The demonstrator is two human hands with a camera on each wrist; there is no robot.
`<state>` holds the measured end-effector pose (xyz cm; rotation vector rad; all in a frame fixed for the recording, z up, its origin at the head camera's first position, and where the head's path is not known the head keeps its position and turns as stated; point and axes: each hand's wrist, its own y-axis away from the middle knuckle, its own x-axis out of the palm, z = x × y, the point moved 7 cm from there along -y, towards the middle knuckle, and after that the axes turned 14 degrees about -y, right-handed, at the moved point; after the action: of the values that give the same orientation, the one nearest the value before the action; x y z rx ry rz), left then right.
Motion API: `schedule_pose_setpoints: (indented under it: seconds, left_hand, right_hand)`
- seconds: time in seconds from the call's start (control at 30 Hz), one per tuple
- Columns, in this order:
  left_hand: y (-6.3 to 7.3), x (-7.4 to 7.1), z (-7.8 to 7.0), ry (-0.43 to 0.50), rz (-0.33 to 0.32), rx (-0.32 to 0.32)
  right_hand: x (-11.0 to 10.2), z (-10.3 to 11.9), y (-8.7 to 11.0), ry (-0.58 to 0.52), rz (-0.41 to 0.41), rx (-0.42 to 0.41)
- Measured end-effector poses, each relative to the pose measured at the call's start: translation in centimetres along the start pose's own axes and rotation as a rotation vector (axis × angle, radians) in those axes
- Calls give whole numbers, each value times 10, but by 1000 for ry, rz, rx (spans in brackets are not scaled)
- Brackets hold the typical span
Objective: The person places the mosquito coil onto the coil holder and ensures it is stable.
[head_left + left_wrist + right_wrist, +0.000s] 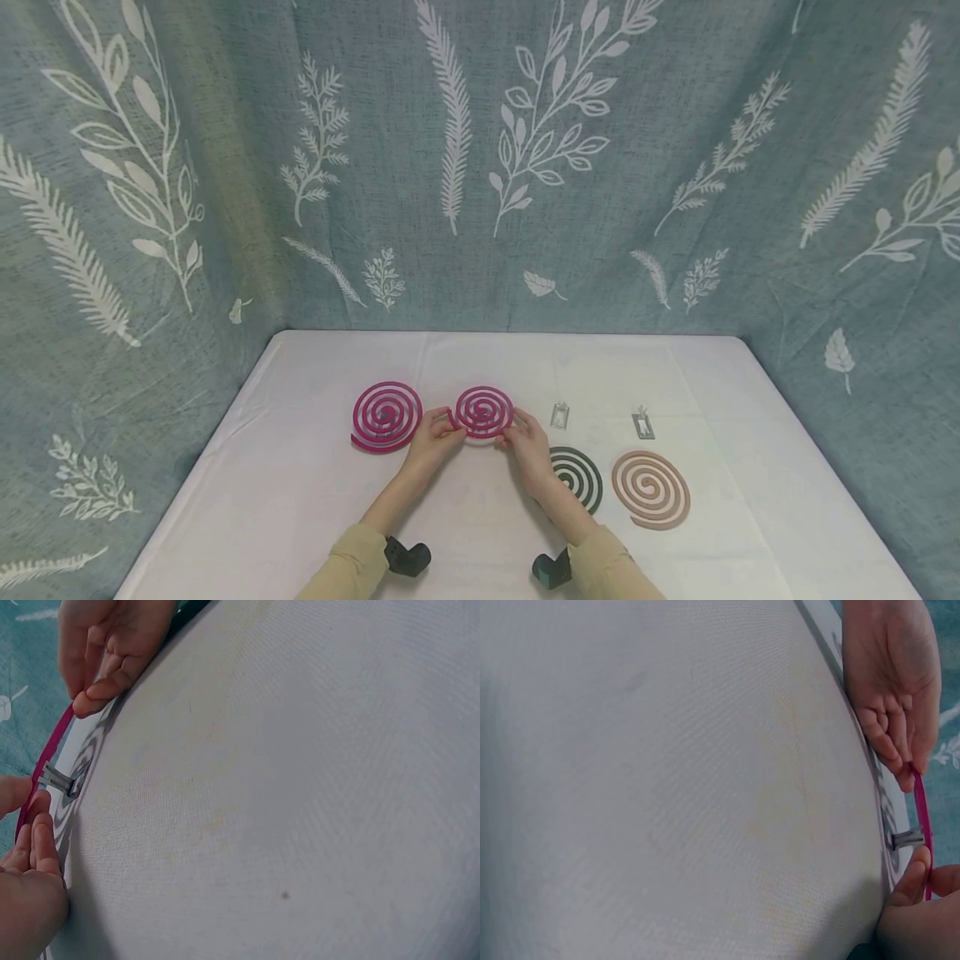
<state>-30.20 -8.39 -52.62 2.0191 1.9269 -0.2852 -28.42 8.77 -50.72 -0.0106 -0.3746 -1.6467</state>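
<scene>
A magenta mosquito coil [484, 412] is held between both hands over the middle of the table. My left hand [435, 442] pinches its left edge; my right hand [529, 446] pinches the right edge. Seen edge-on in the left wrist view, the coil is a thin magenta strip [55, 737]. Beneath it stands a small metal coil stand [57, 780], its prongs reaching up to the coil's underside. The right wrist view also shows this metal stand [909, 838] between the two hands, close against the coil. A second magenta coil [366, 442] lies just left of my left hand.
Right of my right hand lie a dark green coil [594, 475], partly hidden by the forearm, and a brown coil [651, 490]. Two flat metal stands, a left one [559, 416] and a right one [643, 425], lie behind them. A patterned curtain [480, 275] borders the table.
</scene>
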Motion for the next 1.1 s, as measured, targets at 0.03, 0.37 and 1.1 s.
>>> schedule_pose_setpoints:
  seconds: [0.03, 0.37, 1.1]
  left_hand:
    - [-1, 0, 2, 0, -2, 1]
    - [0, 0, 1, -4, -5, 2]
    - [0, 0, -1, 6, 0, -12]
  right_hand:
    - [0, 0, 0, 2, 0, -2]
    - [0, 0, 0, 15, 6, -11]
    - [0, -1, -2, -15, 14, -8]
